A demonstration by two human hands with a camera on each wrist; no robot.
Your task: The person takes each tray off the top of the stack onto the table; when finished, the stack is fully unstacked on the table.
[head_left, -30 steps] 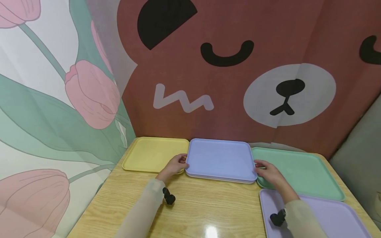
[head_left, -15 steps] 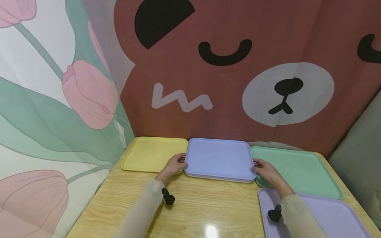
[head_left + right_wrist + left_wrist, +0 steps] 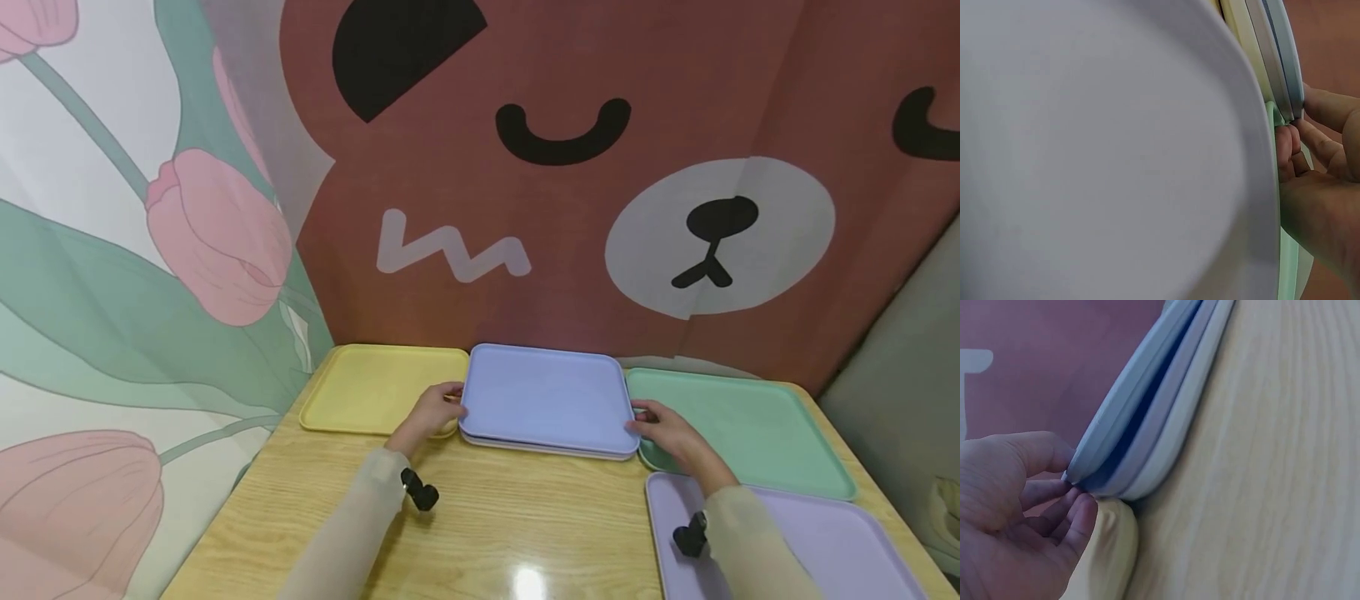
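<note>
A blue tray (image 3: 547,396) tops a stack at the back middle of the table. My left hand (image 3: 431,408) pinches its left edge, thumb and fingers either side of the rim. In the left wrist view a dark gap shows between the blue tray and the pale lilac tray (image 3: 1159,428) under it, with a whitish rim (image 3: 1185,419) lower down. At the right edge my right hand (image 3: 671,432) holds the blue tray's rim; in the right wrist view its fingers (image 3: 1285,147) curl at the stack's corner, beside the green tray.
A yellow tray (image 3: 382,387) lies left of the stack and a green tray (image 3: 750,433) right of it. In front of the green one is a purple tray (image 3: 817,533), partly under my right forearm. A bear-print cloth (image 3: 570,250) hangs behind the wooden table (image 3: 480,525).
The blue tray's near edge has lifted slightly from the tray below, with a dark gap opening on the left. Both hands stay at its sides; the whole view has shifted slightly.
</note>
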